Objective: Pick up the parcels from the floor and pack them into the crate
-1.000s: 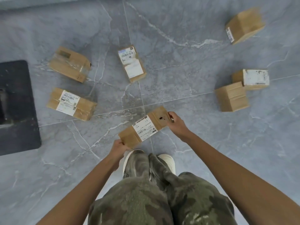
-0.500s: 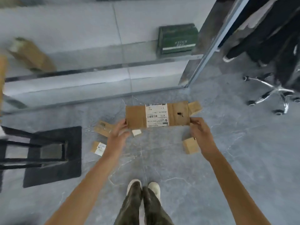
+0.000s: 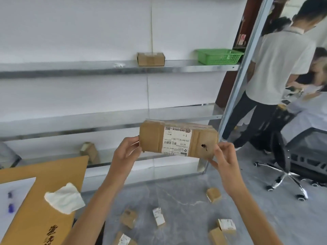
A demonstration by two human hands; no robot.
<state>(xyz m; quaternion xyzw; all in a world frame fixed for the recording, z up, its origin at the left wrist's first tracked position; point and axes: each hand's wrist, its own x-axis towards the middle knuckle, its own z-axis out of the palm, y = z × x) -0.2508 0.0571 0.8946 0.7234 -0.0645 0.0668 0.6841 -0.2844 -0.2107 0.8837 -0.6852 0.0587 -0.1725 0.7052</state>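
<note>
Head camera, looking out over the raised forearms: a person holds one long brown parcel [image 3: 178, 139] at chest height in front of metal shelving [image 3: 109, 69], well above the grey floor [image 3: 185, 200]; the left hand [image 3: 126, 152] grips the parcel's left end with curled fingers, while the right hand [image 3: 223, 158] pinches the lower right corner between thumb and fingertips, so both hands are closed on the same box; its long axis runs side to side between the hands, dipping slightly toward the right, with the white shipping label [image 3: 177, 141] facing the wearer upside down and a small dark hole [image 3: 204, 146] near the right end; six smaller parcels lie scattered on the floor below, among them one with a white label [image 3: 158, 216] and one just beside the right forearm [image 3: 213, 195]; a large cardboard panel [image 3: 44, 200] carrying a crumpled white tissue [image 3: 64, 198] fills the lower left, on the left hand's side, though whether it belongs to the crate cannot be told; if it does, the parcel must likely travel left and down, left end leading; a green basket [image 3: 219, 56] and a small box [image 3: 151, 58] sit on the upper shelf; a bystander in a white shirt [image 3: 279, 64] stands at right beside an office chair [image 3: 300, 156].
</note>
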